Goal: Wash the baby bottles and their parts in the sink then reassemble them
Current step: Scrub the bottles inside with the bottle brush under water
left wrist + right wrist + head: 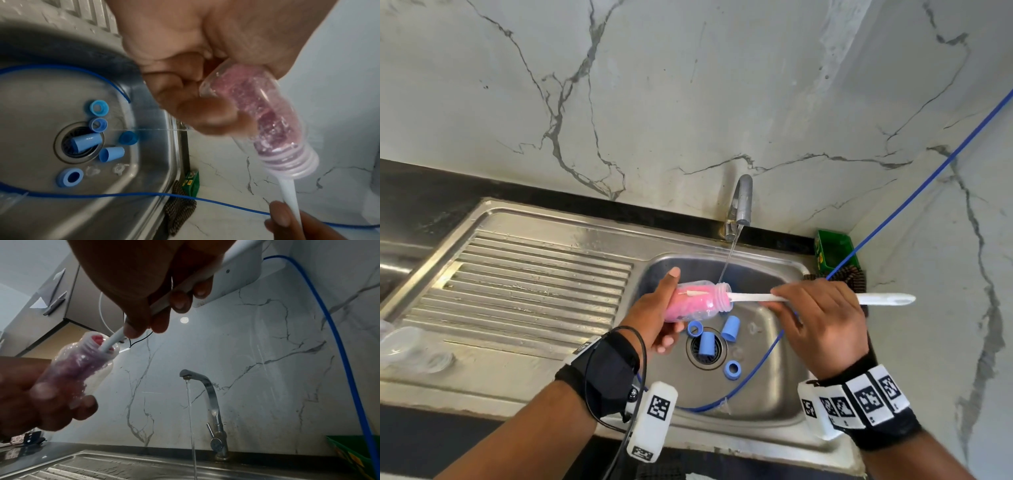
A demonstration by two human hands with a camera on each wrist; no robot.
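Left hand (654, 318) curls round a clear baby bottle (697, 300) over the sink (774, 387); right hand (822, 322) clamps the bottle brush (825, 298) handle; bottle looks light, wet, slippery; best gripped mid-body.

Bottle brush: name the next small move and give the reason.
Probably twist the brush inside the bottle: its pink head already fills the bottle, the left hand grips the body, the right hand holds the handle, and the tap runs nearby for rinsing.
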